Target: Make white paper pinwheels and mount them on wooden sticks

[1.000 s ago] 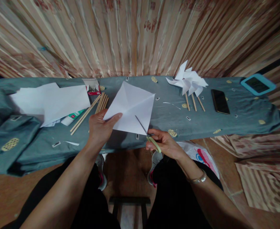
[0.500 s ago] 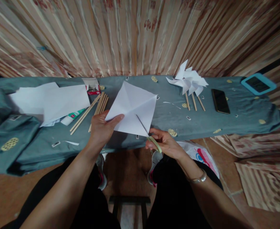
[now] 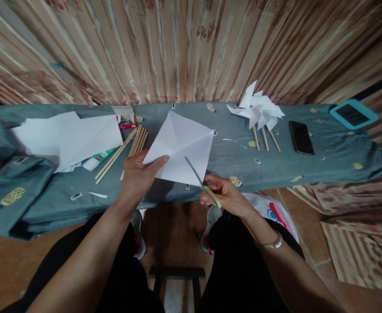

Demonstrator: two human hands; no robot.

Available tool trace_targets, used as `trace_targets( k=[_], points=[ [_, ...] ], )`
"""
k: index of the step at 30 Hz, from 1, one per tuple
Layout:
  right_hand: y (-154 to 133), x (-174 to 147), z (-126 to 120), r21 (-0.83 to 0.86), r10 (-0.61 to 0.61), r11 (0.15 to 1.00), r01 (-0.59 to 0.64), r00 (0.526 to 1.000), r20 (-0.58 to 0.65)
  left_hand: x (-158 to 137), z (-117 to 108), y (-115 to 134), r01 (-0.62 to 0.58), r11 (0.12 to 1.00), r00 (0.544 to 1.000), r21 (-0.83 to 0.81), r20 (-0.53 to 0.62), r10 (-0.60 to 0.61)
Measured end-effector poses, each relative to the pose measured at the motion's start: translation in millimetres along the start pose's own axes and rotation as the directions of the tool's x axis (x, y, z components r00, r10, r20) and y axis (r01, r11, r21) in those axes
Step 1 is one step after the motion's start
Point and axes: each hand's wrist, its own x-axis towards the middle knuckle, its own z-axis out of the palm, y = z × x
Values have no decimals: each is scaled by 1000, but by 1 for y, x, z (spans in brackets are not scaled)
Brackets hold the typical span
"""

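My left hand (image 3: 141, 171) pinches the left corner of a white square sheet of paper (image 3: 184, 139), thumb on top, with fold lines crossing at its middle. In my right hand (image 3: 223, 193) is a pair of scissors (image 3: 212, 196) with pale green handles. Their blade lies along the sheet from its near right corner towards the centre. Part of the scissors is hidden behind the paper and my fingers. Wooden sticks (image 3: 137, 141) lie just beyond my left hand.
Paper pinwheels (image 3: 254, 108) on sticks lie at the back right, beside a phone (image 3: 301, 138) and a blue-framed device (image 3: 353, 114). To the left are white sheets (image 3: 89, 137), a green and white tube (image 3: 97, 160) and a small red box (image 3: 126, 121). A curtain (image 3: 164, 52) hangs behind the table.
My right hand and the scissors' handles have shifted very slightly to the right. The paper and my left hand stay almost where they were.
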Motion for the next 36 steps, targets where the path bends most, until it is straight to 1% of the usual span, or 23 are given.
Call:
trace_targets(
  k=[5,12,16,21,26,36],
  points=[
    [-1,-1,0,19,20,1000,-19,1000,-9,0,0,-1,1,1000,1000,-12,17,-1],
    [-5,-3,1,4,-21,1000,21,999,45,1,-2,-2,-8,1000,1000,11,20,8],
    [-7,-4,1,24,-21,1000,19,996,91,1,-2,-1,-3,999,1000,38,9,3],
    [-6,-6,0,22,-2,1000,0,995,96,1,-1,-3,-46,998,999,50,-3,46],
    [-7,-5,0,-2,-42,999,43,990,135,-1,1,-1,-38,999,999,2,27,37],
    [-5,-3,-1,-19,-28,999,30,994,102,-5,3,0,-12,1000,999,-20,46,13]
  ],
)
